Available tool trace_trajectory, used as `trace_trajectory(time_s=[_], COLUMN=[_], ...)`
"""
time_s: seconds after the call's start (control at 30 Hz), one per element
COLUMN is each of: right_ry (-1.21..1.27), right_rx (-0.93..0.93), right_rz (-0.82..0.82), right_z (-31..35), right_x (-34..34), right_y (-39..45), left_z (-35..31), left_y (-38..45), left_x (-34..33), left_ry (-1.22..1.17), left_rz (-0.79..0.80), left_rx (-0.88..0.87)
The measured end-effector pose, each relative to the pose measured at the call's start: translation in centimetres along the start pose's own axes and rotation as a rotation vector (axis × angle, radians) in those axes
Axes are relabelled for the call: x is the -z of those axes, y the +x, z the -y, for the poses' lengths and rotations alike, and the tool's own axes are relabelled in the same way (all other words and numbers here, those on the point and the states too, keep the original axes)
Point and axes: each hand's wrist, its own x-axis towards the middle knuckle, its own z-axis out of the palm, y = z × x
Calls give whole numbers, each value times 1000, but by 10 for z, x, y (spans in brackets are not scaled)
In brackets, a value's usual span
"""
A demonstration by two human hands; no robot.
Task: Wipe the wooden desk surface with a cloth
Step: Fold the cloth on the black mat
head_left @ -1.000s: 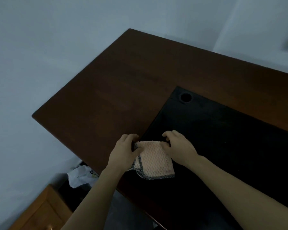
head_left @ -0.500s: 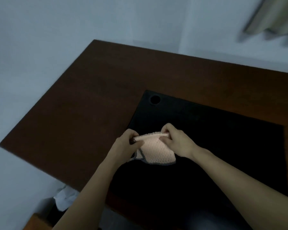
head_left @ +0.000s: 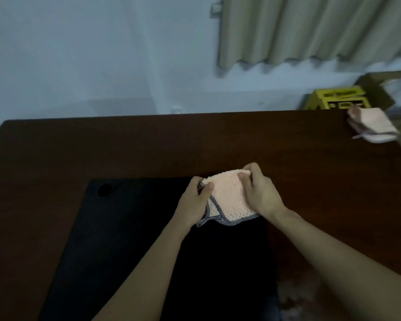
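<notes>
A dark wooden desk (head_left: 148,147) fills the view. A pink textured cloth (head_left: 227,198) with a grey checked border is held up over the far edge of a black mat (head_left: 130,239). My left hand (head_left: 192,205) pinches the cloth's left top corner with thumb on top. My right hand (head_left: 259,191) grips its right top corner, fingers curled over the edge. The cloth's lower edge hangs toward the mat.
A second folded pink cloth (head_left: 370,126) lies at the desk's far right corner. Yellow boxes (head_left: 338,98) and a cardboard box (head_left: 377,89) stand behind it. A curtain (head_left: 310,31) hangs on the wall. The mat has a round hole (head_left: 104,189).
The view has swung right and up, bringing the curtain and far right corner into sight. Both hands have lifted the cloth and carried it toward the mat's far edge.
</notes>
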Motion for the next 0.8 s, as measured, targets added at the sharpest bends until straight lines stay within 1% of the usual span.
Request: trace_trajectory(time_s=[0.1, 0.2, 0.23, 0.3, 0.43, 0.6, 0.8], right_ry=[-8, 53, 80, 83, 58, 24, -25], right_rx=[-70, -162, -194, -216, -276, -308, -343], right_rz=[-83, -134, -157, -164, -236, -307, -366], right_z=[-41, -79, -101, -121, -177, -235, -289], right_x=[57, 105, 133, 156, 219, 274, 313], right_y=[10, 16, 20, 24, 47, 77, 105], left_z=[-37, -68, -84, -94, -131, -169, -196], left_y=[29, 47, 60, 71, 104, 148, 187], left_x=[-65, -123, -154, -179, -253, -328, -390], left_ry=[-66, -169, -165, -168, -121, -57, 5], left_rz=[17, 97, 134, 171, 242, 267, 289], left_rx=[29, 54, 46, 46, 37, 18, -11])
